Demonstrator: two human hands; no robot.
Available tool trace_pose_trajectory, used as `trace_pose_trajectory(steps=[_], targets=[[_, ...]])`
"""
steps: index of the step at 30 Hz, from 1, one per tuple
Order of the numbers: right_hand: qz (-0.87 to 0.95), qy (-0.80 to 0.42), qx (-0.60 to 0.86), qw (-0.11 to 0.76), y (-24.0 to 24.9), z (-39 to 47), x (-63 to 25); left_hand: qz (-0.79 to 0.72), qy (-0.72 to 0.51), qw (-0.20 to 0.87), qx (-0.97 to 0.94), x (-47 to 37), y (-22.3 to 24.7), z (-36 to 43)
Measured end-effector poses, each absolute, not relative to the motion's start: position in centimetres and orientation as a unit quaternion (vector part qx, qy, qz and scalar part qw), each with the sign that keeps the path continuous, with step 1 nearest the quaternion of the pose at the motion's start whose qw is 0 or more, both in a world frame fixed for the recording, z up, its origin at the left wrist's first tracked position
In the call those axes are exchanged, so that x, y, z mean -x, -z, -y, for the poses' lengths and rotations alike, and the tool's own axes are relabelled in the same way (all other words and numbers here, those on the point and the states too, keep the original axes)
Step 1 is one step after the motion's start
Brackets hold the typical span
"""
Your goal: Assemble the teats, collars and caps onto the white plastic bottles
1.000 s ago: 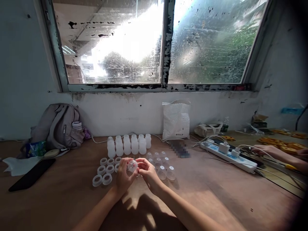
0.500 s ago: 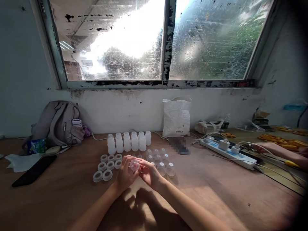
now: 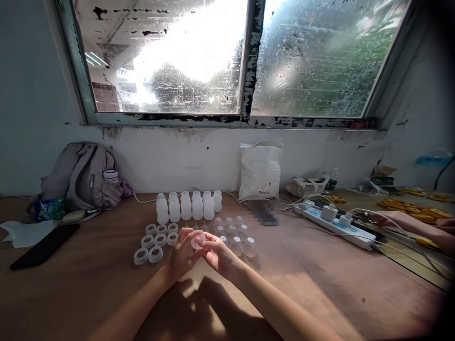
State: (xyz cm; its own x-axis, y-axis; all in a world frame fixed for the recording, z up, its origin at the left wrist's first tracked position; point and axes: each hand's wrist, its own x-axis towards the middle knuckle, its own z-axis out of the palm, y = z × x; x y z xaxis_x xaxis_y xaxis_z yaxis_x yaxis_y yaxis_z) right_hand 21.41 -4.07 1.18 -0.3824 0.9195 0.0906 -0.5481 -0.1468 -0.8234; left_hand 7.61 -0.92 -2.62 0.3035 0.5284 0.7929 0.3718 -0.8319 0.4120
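Observation:
My left hand (image 3: 184, 251) is closed round a small translucent ring-like part (image 3: 197, 242). The fingertips of my right hand (image 3: 216, 251) pinch the same part from the other side; its details are blurred. Left of my hands, several translucent rings (image 3: 155, 255) lie in rows on the brown table (image 3: 106, 293). Behind them stand several frosted white bottles (image 3: 185, 207). Clear domed caps (image 3: 249, 247) stand in rows to the right of my hands. Thin clear pieces (image 3: 195, 224) are partly visible between the bottles and my fingers.
A grey backpack (image 3: 85, 175) and a black phone-like slab (image 3: 44, 246) are at the left. A white bag (image 3: 260, 171) leans on the wall. At the right lies a power strip (image 3: 337, 225) with cables, and another person's hand (image 3: 391, 219) is near yellow parts (image 3: 408, 208).
The fingers of my right hand have shifted over the front of the small part, covering more of it. The whole view has tilted slightly, moving the scene a little up and left.

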Motion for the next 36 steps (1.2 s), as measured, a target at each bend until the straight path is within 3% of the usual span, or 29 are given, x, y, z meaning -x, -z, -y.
trace_pose_trajectory(steps=[10,16,19,36], targets=[[0.407,-0.698,0.253,0.532,-0.5,3.5,-21.4,-0.306,-0.537,0.183,-0.765,-8.1,1.9,1.0],[0.4,-0.678,0.267,0.556,-0.3,2.9,-21.8,-0.263,-0.553,0.458,-0.644,-8.5,1.3,1.6],[0.393,-0.672,0.274,0.565,0.0,2.6,-21.9,-0.262,-0.537,0.547,-0.586,-8.6,0.8,1.8],[0.407,-0.676,0.263,0.554,-0.1,2.7,-21.9,-0.236,-0.486,0.685,-0.489,-8.2,1.6,0.4]])
